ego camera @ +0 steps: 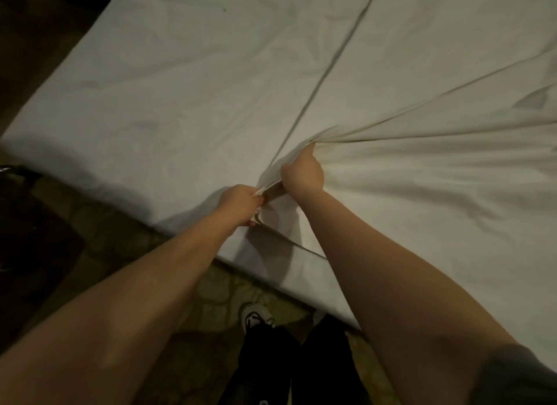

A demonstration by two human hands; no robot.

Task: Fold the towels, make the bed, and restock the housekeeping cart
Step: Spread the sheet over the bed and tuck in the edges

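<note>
left hand [241,201]: pinches the sheet's [407,169] edge near the bed's [90,151] side
right hand [303,171]: fist bunches the sheet just beyond, fingers wrapped tight
why: likely drawing slack cloth toward the edge

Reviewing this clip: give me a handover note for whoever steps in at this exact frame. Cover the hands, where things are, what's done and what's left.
Left hand: grips the edge of the white sheet at the near side of the bed.
Right hand: grips a bunch of the same sheet just beyond the left hand, and taut folds fan out to the right.
Done: the left part of the bed lies covered in white and fairly smooth.
Left: probably spread the gathered sheet flat and tuck it in.
No towels are in view, and no cart can be made out.
</note>
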